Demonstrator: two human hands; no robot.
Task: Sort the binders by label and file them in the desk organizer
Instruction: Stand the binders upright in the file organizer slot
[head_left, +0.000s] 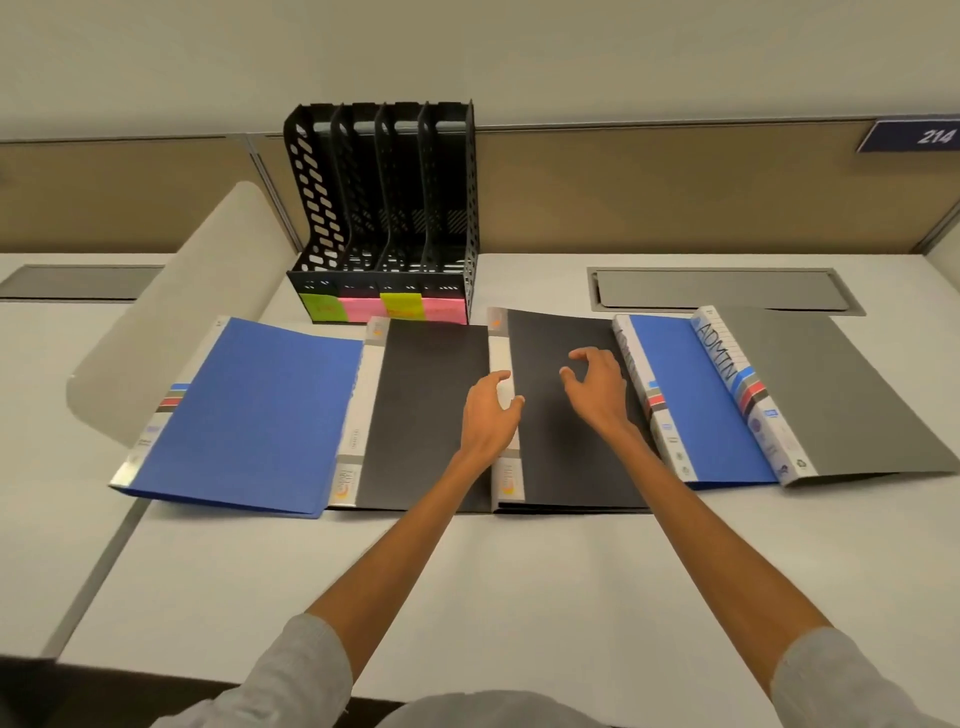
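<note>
While the desk (519, 571) is carrying five binders (260, 410) in a row toward its back edge, the desk organizer (384, 208) is standing behind them at that edge. Middle black binder (561, 457) is lying flat. L hand (488, 415) is pinching its white spine & R hand (597, 389) is hovering over its cover, fingers loosely curled, gripping nothing.
</note>
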